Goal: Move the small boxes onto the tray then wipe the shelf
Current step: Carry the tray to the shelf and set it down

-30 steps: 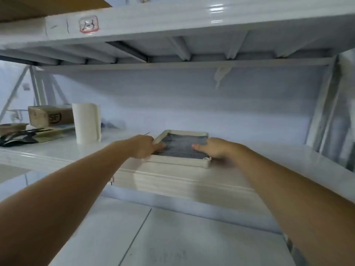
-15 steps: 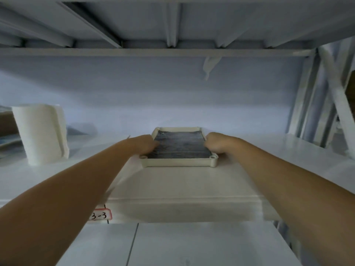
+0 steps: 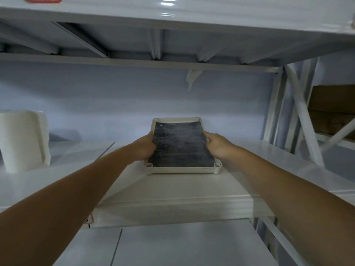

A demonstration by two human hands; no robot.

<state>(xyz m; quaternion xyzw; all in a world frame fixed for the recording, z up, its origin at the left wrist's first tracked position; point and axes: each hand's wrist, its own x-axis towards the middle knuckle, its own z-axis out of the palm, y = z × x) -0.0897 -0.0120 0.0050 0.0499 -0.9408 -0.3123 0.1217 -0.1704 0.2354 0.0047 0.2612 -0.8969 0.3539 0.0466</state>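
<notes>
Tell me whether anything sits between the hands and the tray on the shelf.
Nothing visible does. The left hand and the right hand already grip the tray by its two long sides on the shelf. The paper roll stands well off to the left. No small boxes are in view.

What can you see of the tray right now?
The tray is a shallow white rectangle, plastic by its look, with a dark grey liner and round sockets at its near corners. It lies on the white shelf, holding no boxes. The left hand and right hand grip its side rims.
</notes>
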